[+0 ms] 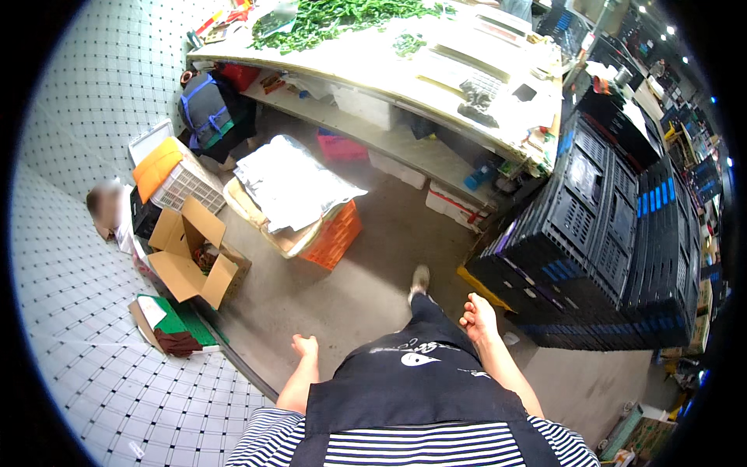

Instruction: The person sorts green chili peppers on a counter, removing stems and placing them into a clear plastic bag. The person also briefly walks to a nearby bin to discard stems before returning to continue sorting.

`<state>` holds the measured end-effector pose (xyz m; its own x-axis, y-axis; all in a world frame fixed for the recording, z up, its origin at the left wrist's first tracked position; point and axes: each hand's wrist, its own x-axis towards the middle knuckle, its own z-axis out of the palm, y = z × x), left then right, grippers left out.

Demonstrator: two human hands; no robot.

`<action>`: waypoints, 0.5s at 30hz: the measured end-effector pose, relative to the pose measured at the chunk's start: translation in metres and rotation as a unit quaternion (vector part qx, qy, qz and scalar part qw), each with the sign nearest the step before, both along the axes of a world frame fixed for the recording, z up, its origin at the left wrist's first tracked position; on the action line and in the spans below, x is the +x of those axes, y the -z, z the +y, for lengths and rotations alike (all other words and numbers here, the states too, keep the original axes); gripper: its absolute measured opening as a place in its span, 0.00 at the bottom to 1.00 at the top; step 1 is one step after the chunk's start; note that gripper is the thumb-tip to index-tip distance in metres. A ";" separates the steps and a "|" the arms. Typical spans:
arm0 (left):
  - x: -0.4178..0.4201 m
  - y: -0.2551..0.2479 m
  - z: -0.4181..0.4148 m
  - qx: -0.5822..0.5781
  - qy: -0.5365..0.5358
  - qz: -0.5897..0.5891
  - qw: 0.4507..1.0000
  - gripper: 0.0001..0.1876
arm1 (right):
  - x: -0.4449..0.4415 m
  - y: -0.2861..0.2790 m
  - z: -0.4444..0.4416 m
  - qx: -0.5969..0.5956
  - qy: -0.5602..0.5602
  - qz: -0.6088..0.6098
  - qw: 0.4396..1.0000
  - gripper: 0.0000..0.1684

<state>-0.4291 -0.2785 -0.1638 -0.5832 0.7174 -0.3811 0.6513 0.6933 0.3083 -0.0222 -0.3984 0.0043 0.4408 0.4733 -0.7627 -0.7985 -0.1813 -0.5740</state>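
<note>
My left hand [304, 345] hangs low beside my black apron [402, 373], with nothing seen in it. Its nearest neighbour is the bare concrete floor [262, 315]. On the other side, my right hand [480, 318] is raised, fingers loosely curled and apart, also without an object. It is near the stack of black folded plastic crates [583, 216] but not touching it. Ahead of me stands an orange plastic basket [332, 236], topped by silvery-white sheeting [297, 181]. One shoe [420, 277] shows in front of the apron.
A long worktable [350, 49] bears green chili peppers [338, 20], a keyboard [475, 79] and dark gloves [478, 104]. Leftward are an open cardboard box [192, 251], a white plastic crate [187, 181], a backpack [204, 111], a person [108, 210] and a tiled wall [117, 70].
</note>
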 end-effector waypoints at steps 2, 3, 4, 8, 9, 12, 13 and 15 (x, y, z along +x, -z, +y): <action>0.023 0.000 0.014 0.041 -0.044 -0.016 0.998 0.25 | 0.017 0.004 0.033 0.001 -0.010 0.003 1.000 0.10; 0.037 -0.005 0.025 0.064 -0.065 -0.025 0.996 0.26 | 0.026 0.005 0.051 0.007 -0.014 0.002 1.000 0.10; 0.057 -0.024 0.041 0.079 -0.062 -0.026 0.995 0.27 | 0.034 0.006 0.072 0.015 -0.022 0.008 1.000 0.10; 0.115 -0.049 0.121 0.213 0.046 0.001 0.976 0.25 | 0.073 0.009 0.165 0.035 -0.068 0.030 0.997 0.10; 0.133 -0.059 0.146 0.230 0.046 -0.009 0.972 0.24 | 0.084 0.006 0.191 0.039 -0.084 0.033 0.995 0.10; 0.171 -0.079 0.211 0.261 0.061 -0.035 0.963 0.24 | 0.109 -0.038 0.271 0.074 -0.148 -0.022 0.986 0.11; 0.181 -0.079 0.235 0.266 0.075 -0.047 0.960 0.24 | 0.118 -0.049 0.297 0.087 -0.163 -0.045 0.982 0.10; 0.197 -0.068 0.279 0.300 0.103 -0.065 0.946 0.26 | 0.133 -0.072 0.342 0.116 -0.197 -0.070 0.971 0.11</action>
<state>-0.2319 0.0004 -0.0955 -0.3839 0.9206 0.0717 0.6836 0.2311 0.6923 0.1113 -0.0565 0.0758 0.2824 0.7781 -0.5611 -0.6047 -0.3097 -0.7338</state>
